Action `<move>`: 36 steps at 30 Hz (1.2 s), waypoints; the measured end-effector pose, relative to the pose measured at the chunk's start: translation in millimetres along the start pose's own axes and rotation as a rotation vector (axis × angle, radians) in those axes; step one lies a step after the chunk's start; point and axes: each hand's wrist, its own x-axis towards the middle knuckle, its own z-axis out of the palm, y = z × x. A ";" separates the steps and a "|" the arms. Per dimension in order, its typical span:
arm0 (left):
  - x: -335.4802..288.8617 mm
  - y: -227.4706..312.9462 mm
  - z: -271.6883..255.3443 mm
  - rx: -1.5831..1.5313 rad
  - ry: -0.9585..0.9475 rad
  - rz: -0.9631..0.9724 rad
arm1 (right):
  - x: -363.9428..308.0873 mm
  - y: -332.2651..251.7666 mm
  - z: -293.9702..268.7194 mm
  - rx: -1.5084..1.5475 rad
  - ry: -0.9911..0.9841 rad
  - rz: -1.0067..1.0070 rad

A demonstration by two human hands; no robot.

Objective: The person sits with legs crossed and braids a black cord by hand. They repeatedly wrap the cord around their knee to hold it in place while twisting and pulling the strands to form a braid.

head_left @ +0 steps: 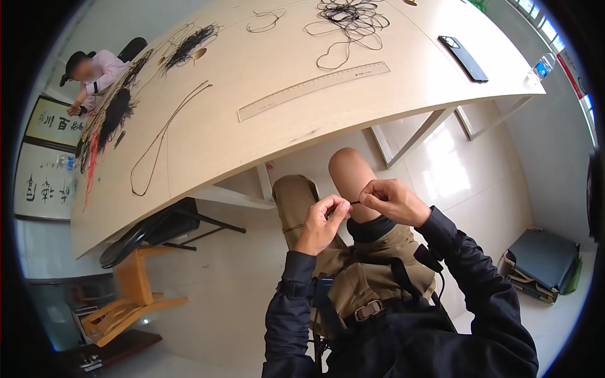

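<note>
Over my bare knee [348, 165], my two hands are close together, fingers pinched. A short piece of thin dark cord [355, 203] shows in the small gap between them. My left hand [321, 225] grips one end of it between thumb and forefinger. On the other side, my right hand [396, 200] pinches the cord with thumb and fingers. The rest of the cord is hidden by the hands. On the table, a clear ruler [314, 90] lies beyond my hands, and a long looped cord [162, 135] is to the left.
The pale table [252, 148] fills the far side, its edge beyond my knees. On it are a tangled dark cord pile [348, 16], a phone [463, 58], bundles of black strands [116, 116] and red strands [92, 160]. A person [101, 75] sits far left. A wooden chair [135, 296] stands lower left.
</note>
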 end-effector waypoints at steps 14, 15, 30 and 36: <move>34.1 -38.3 2.0 0.027 0.057 -0.099 | 23.8 46.2 -12.7 -0.009 -0.040 0.081; 37.0 -36.6 2.7 0.017 0.037 -0.121 | 24.8 46.6 -15.9 -0.020 -0.035 0.092; 87.9 -40.6 17.2 -0.097 0.101 -0.279 | 48.5 97.5 -76.0 -0.328 0.588 0.067; 96.0 -41.3 22.2 -0.098 0.115 -0.342 | 41.1 74.8 -15.0 -0.511 0.297 -0.198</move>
